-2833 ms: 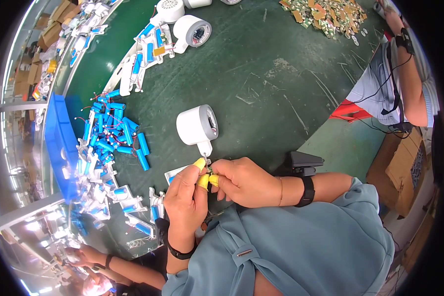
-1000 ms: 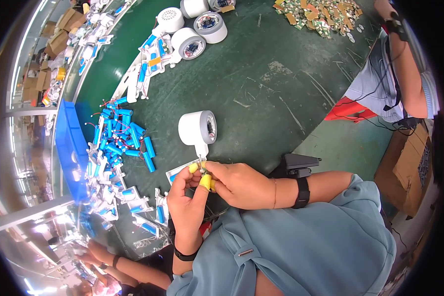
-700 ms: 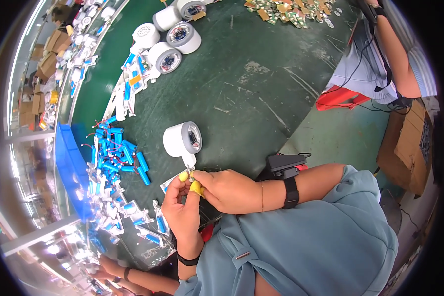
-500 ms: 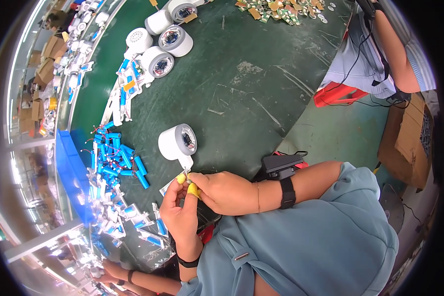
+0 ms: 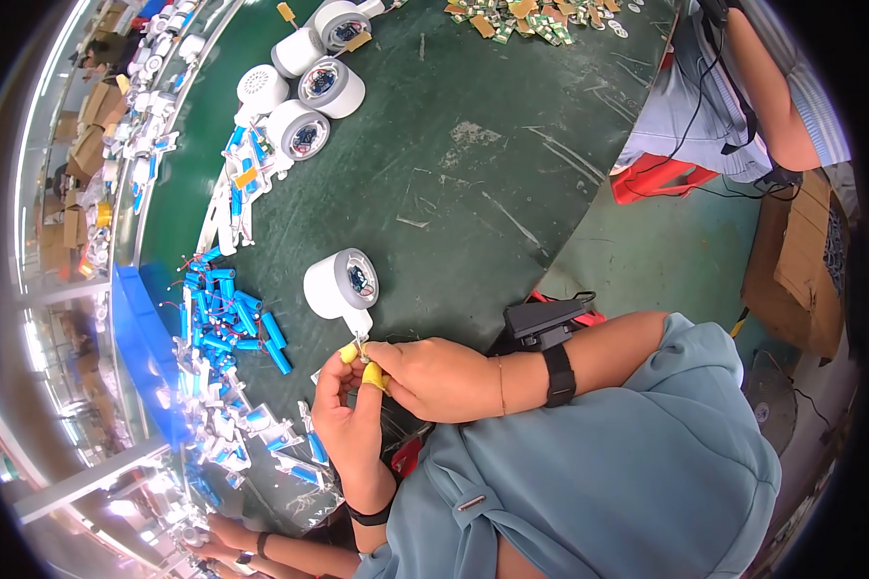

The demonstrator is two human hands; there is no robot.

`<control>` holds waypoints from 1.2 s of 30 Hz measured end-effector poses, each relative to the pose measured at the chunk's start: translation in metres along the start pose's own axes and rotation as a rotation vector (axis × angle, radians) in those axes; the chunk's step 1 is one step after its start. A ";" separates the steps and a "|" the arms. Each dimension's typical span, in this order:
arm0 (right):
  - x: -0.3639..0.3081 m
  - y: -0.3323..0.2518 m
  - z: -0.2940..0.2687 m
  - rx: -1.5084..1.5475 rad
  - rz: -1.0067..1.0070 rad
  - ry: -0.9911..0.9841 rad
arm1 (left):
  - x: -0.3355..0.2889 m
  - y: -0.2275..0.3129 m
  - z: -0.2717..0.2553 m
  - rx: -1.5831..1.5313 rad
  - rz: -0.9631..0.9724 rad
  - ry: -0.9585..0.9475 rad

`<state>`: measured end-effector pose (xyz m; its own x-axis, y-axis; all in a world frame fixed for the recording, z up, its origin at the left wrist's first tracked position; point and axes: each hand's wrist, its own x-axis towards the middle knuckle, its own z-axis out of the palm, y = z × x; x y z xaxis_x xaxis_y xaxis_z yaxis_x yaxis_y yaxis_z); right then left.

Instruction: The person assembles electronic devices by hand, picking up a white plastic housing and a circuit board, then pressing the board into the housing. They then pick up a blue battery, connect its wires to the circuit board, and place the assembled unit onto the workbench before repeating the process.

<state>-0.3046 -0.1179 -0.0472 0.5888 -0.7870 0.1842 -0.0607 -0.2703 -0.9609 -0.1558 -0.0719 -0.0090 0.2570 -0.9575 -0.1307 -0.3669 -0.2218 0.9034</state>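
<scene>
A white round housing (image 5: pixel 328 286) with a grey rim, a circuit board inside and a short neck lies on its side on the green table. Just below the neck, my left hand (image 5: pixel 352 425) and my right hand (image 5: pixel 434 378) meet, fingertips pinched together. Yellow covers wrap some of the fingertips. Between them is a small part or wire end at the neck's tip, mostly hidden by the fingers and too small to name. To the left of my hands lies a pile of blue cylindrical batteries (image 5: pixel 245 311) with thin red wires.
More white housings (image 5: pixel 330 87) stand at the far left, beside white parts with blue batteries (image 5: pixel 246 179). Small circuit boards (image 5: pixel 541 19) are heaped at the far edge. A blue divider (image 5: pixel 148 338) runs along the left. Other people's arms (image 5: pixel 772 92) show at the right and lower left.
The view has shifted slightly, so the table and housings sit a little further left. Both hands keep their pinch at the neck's tip.
</scene>
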 end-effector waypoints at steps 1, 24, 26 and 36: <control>0.000 0.000 0.000 0.000 0.001 0.001 | 0.000 -0.001 0.000 0.001 0.000 -0.001; 0.000 -0.006 -0.044 0.193 0.020 0.092 | 0.012 0.029 -0.053 -0.671 -0.165 -0.072; 0.000 -0.001 -0.050 0.214 0.045 0.103 | 0.012 0.039 -0.081 -0.741 -0.201 -0.052; 0.006 -0.005 -0.049 0.035 0.034 0.061 | 0.077 0.039 -0.320 -0.266 0.054 0.474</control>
<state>-0.3398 -0.1486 -0.0308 0.5364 -0.8282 0.1622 -0.0510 -0.2236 -0.9733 0.1355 -0.0958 0.1471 0.6417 -0.7645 0.0618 -0.1681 -0.0615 0.9839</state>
